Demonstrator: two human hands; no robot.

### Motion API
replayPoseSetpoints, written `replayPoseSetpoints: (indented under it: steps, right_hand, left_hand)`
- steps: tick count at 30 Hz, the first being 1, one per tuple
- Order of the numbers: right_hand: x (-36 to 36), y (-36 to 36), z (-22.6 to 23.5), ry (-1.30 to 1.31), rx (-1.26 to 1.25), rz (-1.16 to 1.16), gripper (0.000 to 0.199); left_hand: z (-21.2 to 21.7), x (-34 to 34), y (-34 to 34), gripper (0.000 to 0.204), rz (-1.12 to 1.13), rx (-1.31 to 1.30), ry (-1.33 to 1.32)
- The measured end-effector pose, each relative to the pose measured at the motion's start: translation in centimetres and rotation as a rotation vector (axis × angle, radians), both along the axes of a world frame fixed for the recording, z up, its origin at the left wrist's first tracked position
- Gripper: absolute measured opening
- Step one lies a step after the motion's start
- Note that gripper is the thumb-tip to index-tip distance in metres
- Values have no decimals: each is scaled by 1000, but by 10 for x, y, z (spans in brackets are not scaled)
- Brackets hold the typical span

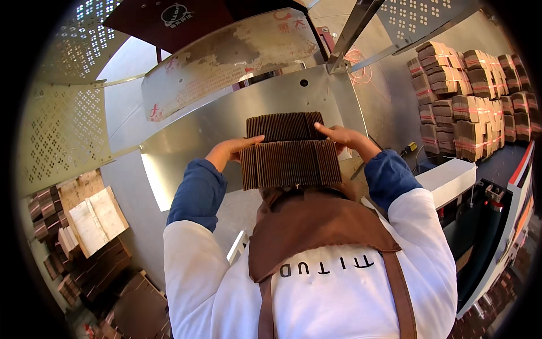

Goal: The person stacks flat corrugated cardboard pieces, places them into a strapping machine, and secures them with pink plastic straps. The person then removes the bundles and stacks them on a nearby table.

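Observation:
Two packed rows of thin brown cardboard pieces sit in front of my chest, edges facing up. The far row (285, 126) is a little narrower than the near row (291, 164). My left hand (232, 150) grips the left end where the rows meet, its thumb lying on top. At the other end my right hand (343, 137) is closed round the right end of the far row, thumb pressed on its edges. The other fingers of both hands are mostly hidden beside and beneath the cardboard.
Beyond the cardboard lies a metal machine table (226, 124) with a scuffed guard panel (231, 62) behind it. Bundled cardboard stacks (474, 107) stand at the far right. A white beam (449, 181) is near my right elbow. Pallets and boards (99, 220) lie at left.

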State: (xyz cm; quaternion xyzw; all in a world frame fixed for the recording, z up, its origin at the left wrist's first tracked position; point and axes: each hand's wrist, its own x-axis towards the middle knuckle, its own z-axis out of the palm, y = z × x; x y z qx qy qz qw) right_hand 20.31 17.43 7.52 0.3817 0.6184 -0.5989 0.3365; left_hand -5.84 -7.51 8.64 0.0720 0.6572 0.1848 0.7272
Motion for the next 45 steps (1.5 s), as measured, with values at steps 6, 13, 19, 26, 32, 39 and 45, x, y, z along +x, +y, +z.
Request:
replayPoseSetpoints:
  steps: [6, 13, 19, 26, 32, 39, 45]
  right_hand:
    - [-15, 4, -13, -24, 24, 187, 90]
    - [-17, 0, -6, 37, 104, 153, 85]
    - [-7, -6, -25, 123, 188, 47, 84]
    - [-14, -1, 28, 488, 486, 48, 84]
    - [-30, 36, 61, 724, 811, 176, 119]
    - [-5, 92, -28, 820, 772, 173, 120]
    - [15, 85, -23, 628, 420, -139, 102]
  left_hand:
    - [-13, -1, -2, 70, -22, -19, -40]
    - [-12, -2, 1, 72, -81, 30, -68]
    - [-34, 4, -2, 69, -66, 129, -102]
    - [19, 8, -2, 70, 148, 439, 205]
    - [13, 21, 21, 117, 146, 643, 665]
    - [-80, 80, 79, 114, 264, 653, 810]
    - [-87, 100, 79, 88, 424, 616, 858]
